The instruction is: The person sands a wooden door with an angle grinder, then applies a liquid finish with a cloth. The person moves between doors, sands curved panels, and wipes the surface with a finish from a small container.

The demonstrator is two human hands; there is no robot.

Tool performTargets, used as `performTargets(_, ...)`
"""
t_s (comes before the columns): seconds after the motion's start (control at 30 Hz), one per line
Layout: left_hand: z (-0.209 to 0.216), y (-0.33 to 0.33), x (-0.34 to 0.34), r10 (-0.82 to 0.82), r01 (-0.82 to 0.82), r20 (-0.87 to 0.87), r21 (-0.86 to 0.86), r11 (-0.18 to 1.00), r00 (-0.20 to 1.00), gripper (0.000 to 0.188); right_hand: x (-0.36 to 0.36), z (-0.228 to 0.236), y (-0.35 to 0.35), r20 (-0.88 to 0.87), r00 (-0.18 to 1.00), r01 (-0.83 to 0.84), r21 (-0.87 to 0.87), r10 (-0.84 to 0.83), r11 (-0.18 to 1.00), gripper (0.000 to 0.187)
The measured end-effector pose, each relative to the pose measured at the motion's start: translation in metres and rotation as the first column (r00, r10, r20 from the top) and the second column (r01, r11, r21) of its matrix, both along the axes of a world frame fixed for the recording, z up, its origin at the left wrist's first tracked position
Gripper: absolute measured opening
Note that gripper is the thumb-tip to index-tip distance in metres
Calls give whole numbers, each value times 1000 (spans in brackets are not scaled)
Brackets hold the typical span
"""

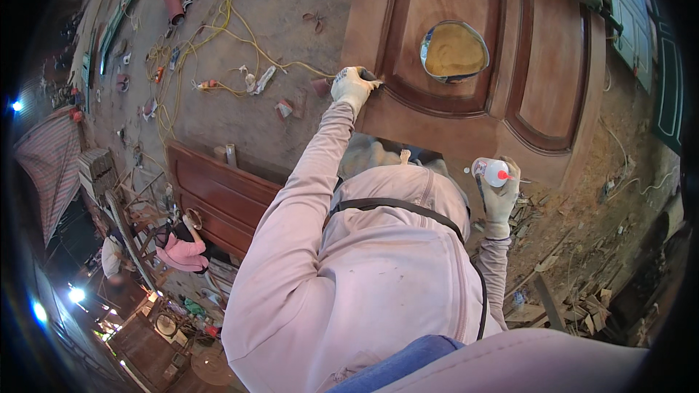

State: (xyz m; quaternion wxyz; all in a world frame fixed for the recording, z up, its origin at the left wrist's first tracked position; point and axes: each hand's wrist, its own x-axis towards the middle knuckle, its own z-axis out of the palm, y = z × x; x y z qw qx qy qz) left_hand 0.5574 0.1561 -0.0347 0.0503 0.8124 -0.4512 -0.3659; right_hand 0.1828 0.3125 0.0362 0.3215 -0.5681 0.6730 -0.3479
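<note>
A brown wooden panel door (pixel 426 127) lies flat before me. At its left edge my left hand (pixel 354 87), in a pale work glove, is closed with fingers pinched together; a dark bit shows at the fingertips, too small to name. Over by the near edge of the door, my right hand (pixel 502 200), gloved too, grips a small white squeeze bottle (pixel 489 170) with a red nozzle. An open round tin (pixel 456 52) of tan, paste-like stuff rests on the middle panel of the door.
Yellow cords (pixel 218 25) run over the dirt floor at left, among scattered bottles and a red-brown cylinder (pixel 173 4). Another reddish door (pixel 218 196) lies lower left, near a person in pink (pixel 183 251). Wood scraps (pixel 575 313) lie at lower right; green doors (pixel 632 22) stand far right.
</note>
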Motion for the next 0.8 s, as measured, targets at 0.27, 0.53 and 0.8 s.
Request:
performTargets(0.27,-8,5,2,-193,281,380,-193,940,905,64,3,0,20,0,999,33,29,-33,999,53)
performTargets(0.53,8,-4,4,-158,189,227,-124,974,961,62,10,3,25,13,1000,28,23,-29,999,55)
performTargets(0.8,12,3,9,-115,115,155,8,993,981,68,22,-3,36,118,989,81,57,-87,995,54)
